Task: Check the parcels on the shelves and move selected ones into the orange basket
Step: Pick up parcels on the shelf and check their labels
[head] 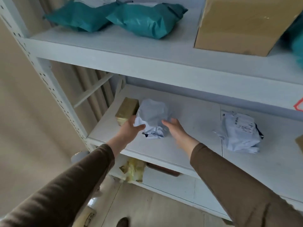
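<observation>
My left hand (pixel 130 128) grips the crumpled white plastic mailer (pixel 152 115); my right hand (pixel 174 126) spreads open beside it. A small tape-wrapped brown box (pixel 127 110) crowds the mailer's left side.

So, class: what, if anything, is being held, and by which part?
The left hand pinches the crumpled white parcel at its left edge; the right hand is open beside it.

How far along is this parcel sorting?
Done: nothing provable, since the basket is out of view. In hand: the left hand grips the crumpled parcel on the middle shelf; the right hand is open beside it. Left: the labelled parcel, gold box, teal bags and carton sit on the shelves.
</observation>
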Demonstrator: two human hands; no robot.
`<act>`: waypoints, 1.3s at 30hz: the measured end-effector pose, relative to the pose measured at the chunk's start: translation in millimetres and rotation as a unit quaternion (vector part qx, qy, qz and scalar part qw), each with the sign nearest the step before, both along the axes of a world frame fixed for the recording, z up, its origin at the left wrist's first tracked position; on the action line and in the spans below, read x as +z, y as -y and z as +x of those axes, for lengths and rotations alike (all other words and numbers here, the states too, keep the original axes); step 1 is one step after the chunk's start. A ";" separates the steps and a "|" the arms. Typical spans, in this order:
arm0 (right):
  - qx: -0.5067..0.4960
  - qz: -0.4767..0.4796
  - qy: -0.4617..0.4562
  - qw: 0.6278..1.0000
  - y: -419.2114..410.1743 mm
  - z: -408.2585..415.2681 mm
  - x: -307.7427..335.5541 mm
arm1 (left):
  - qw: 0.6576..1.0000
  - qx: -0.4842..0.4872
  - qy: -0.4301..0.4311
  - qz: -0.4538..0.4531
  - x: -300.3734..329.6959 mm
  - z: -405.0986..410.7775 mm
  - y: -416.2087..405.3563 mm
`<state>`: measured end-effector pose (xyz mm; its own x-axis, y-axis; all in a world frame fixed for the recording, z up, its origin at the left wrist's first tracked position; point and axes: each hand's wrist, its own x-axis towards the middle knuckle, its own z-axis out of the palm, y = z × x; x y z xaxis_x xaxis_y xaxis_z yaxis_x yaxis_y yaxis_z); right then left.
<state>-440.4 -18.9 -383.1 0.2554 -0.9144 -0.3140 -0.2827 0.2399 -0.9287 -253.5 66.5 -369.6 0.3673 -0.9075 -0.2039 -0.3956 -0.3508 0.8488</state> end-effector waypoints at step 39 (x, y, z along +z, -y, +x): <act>-0.121 -0.053 0.031 0.991 -90.3 -28.4 53.3 | 0.902 -0.143 -0.406 0.047 3.7 8.9 4.3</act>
